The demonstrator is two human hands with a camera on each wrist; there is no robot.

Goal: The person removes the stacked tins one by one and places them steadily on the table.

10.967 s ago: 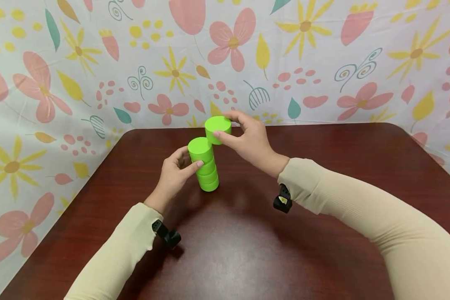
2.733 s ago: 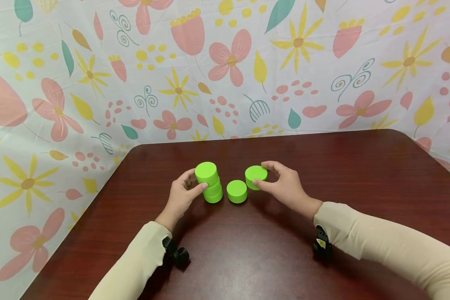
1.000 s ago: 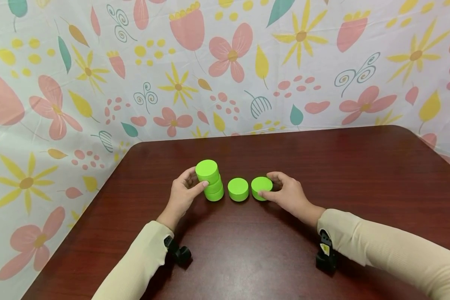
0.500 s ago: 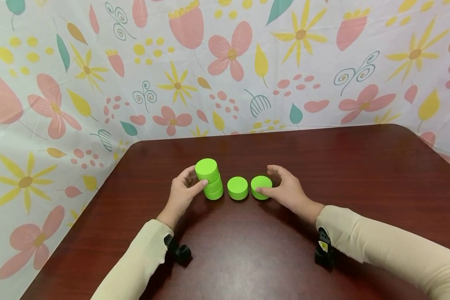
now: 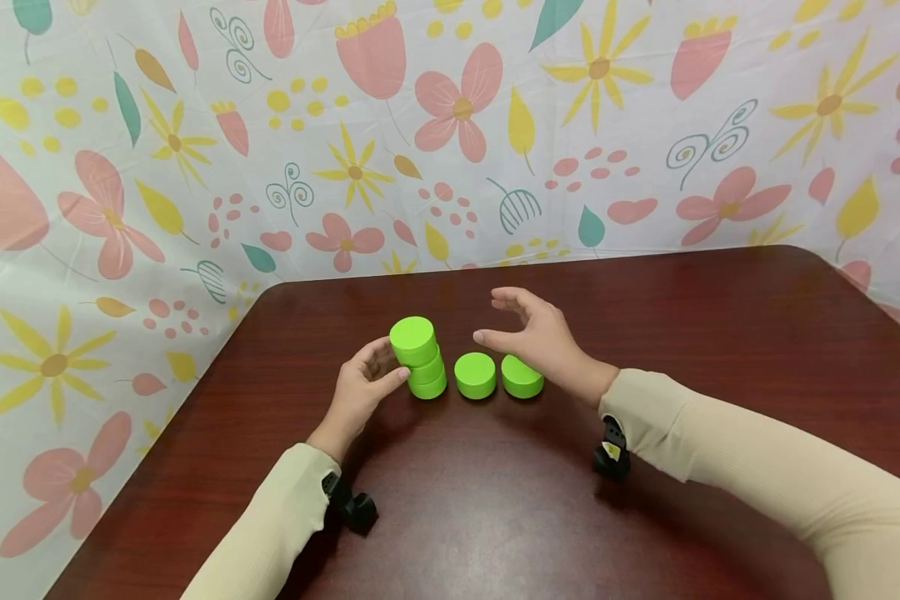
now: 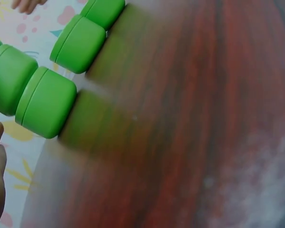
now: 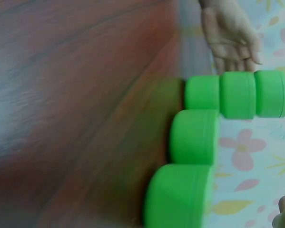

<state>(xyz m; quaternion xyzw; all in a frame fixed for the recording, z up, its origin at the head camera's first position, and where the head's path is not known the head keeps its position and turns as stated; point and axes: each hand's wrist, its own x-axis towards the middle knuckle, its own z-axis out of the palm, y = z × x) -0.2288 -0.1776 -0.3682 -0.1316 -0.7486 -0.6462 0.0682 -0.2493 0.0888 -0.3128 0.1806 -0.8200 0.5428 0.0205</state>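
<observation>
Left hand (image 5: 360, 390) grips our stack (image 5: 418, 358) of smooth green discs | right hand (image 5: 537, 340) hovers open, empty | glossy wood table (image 5: 495, 500).

On the table (image 5: 645, 533), a stack of three discs (image 5: 418, 360) stands left; a single disc (image 5: 475, 375) lies just right of it, another disc (image 5: 521, 379) farther right (all in one row).

Narrow gaps between stack (image 5: 418, 358), middle puck (image 5: 475, 375), right puck (image 5: 522, 377), seemingly finger-tight
</observation>
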